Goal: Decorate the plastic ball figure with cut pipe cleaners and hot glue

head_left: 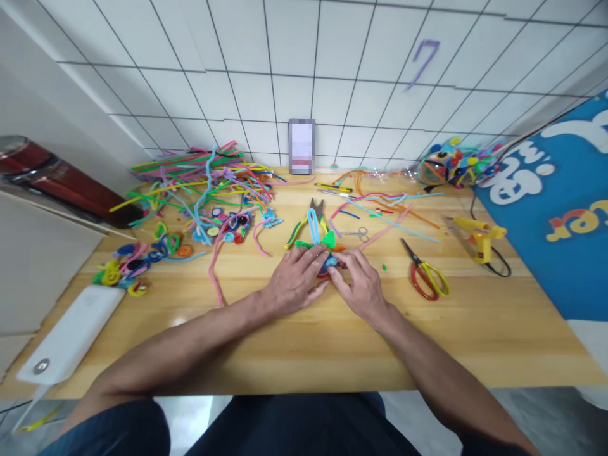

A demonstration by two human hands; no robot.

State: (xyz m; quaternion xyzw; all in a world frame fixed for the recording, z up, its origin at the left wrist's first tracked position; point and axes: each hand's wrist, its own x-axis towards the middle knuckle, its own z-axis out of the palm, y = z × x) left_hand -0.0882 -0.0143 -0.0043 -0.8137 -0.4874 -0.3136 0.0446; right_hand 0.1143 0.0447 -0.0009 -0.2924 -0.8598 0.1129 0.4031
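Both hands meet over a small pipe-cleaner figure point(329, 240) with green, blue and light-blue parts, low on the wooden table. My left hand point(295, 278) lies over its left side, fingers closed on it and partly covering it. From the right, my right hand point(358, 282) pinches the blue part near its base. A light-blue loop point(312, 223) sticks up beyond the fingers, in front of the pliers point(295, 234) with yellow-green handles. Much of the figure is hidden under the fingers.
Loose pipe cleaners point(228, 174) pile at the back left, with coiled pieces point(128, 266) nearer. Scissors point(425, 275), small scissors point(361, 234) and a yellow glue gun point(482, 244) lie to the right. A phone point(302, 149) leans on the tiled wall; a white power bank point(71, 332) is left.
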